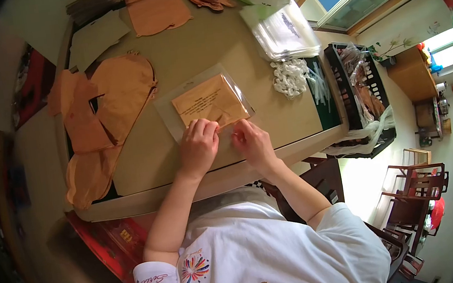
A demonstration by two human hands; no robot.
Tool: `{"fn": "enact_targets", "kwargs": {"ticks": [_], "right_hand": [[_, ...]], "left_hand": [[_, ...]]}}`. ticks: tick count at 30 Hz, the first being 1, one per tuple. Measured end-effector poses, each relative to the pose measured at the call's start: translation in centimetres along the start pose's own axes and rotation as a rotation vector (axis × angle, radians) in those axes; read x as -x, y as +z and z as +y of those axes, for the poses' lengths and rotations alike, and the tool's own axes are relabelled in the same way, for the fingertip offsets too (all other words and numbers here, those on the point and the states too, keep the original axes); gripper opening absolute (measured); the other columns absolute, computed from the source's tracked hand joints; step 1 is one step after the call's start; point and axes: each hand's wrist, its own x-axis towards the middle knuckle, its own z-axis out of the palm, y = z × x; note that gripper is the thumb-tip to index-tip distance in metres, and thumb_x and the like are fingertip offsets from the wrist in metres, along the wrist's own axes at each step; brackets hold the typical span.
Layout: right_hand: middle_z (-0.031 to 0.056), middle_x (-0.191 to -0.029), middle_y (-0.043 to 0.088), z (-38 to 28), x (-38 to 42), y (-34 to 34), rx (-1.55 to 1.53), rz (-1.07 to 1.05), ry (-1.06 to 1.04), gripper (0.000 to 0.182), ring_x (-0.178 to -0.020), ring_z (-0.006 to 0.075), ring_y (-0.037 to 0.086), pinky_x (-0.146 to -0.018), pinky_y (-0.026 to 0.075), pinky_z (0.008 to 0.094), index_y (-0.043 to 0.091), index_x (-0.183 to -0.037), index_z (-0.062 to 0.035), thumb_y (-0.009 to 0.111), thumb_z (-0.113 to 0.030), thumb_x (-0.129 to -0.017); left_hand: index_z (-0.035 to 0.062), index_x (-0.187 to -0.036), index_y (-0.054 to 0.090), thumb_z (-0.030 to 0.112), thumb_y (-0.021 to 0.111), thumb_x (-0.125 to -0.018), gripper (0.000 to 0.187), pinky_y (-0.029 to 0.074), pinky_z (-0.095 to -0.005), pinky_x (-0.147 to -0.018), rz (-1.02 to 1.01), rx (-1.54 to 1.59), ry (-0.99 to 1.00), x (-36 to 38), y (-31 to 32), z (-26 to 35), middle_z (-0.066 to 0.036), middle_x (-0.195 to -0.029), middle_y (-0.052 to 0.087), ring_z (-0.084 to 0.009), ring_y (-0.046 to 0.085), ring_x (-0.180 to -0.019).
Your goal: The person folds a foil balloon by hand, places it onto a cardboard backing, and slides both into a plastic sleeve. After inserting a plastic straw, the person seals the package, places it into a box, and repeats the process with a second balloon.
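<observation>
— What have you got under your hands?

— A clear plastic sleeve point(202, 102) lying flat on the surface point(286, 117), just beyond my fingers. Inside it is a folded tan sheet point(207, 103) with a few lines of dark print; I can't read them. The sheet fills most of the sleeve, with a clear margin showing on my left.

— And the hands themselves?

— My left hand point(198, 146) is curled, fingertips pressing down on the near edge of the sleeve. My right hand point(252, 143) sits just beside it, fingers drawn narrow and pinching at that same near edge. Whether anything small is held between those fingers I can't tell.

— Any containers around?

— Far off to the right of my right hand, a black crate point(345, 98) hangs at the edge of the surface, holding brownish packets in clear wrapping. Between it and my right hand lie a heap of white loops point(289, 76) and some thin clear sticks point(320, 87). Beyond those sits a stack of empty clear bags point(282, 31).

— And on the other side?

— Left of my left hand, tan cut-out shapes point(103, 105) lie overlapping, and more lie further out beyond the sleeve.
</observation>
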Motion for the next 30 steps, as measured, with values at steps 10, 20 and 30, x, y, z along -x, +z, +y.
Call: {"fn": "enact_targets", "kwargs": {"ticks": [10,20,30], "right_hand": [[0.0138,-0.079,0.06,0.5,0.6,-0.5,-0.075,0.015,-0.048,0.013,-0.071,0.0312,0.062,-0.064,0.05,0.0397,0.052,-0.088,-0.0041,0.064,-0.007,-0.083],[0.0137,-0.079,0.061,2.0,3.7,-4.3,-0.046,0.051,0.15,0.01,-0.07,0.0288,0.063,-0.06,0.051,0.0346,0.055,-0.089,-0.0039,0.063,-0.003,-0.083],[0.0084,-0.074,0.06,0.1,2.8,-2.6,-0.075,-0.071,-0.095,0.009,-0.06,0.0187,0.057,-0.057,0.047,0.0282,0.058,-0.091,-0.005,0.064,-0.003,-0.084]], "left_hand": [[0.0171,-0.11,0.068,0.007,0.07,-0.075,0.036,0.046,-0.0378,-0.081,-0.101,-0.055,0.076,0.7,0.5,-0.1,-0.004,-0.108,0.056,-0.0215,0.055,-0.097],[0.017,-0.105,0.069,0.014,0.071,-0.078,0.028,0.042,-0.0394,-0.083,-0.061,-0.146,0.094,0.9,1.0,0.0,-0.003,-0.11,0.056,-0.0216,0.052,-0.103],[0.0117,-0.107,0.067,0.009,0.071,-0.076,0.031,0.044,-0.0376,-0.083,-0.029,-0.015,0.051,0.5,0.4,0.2,-0.002,-0.104,0.059,-0.0208,0.056,-0.1]]}}
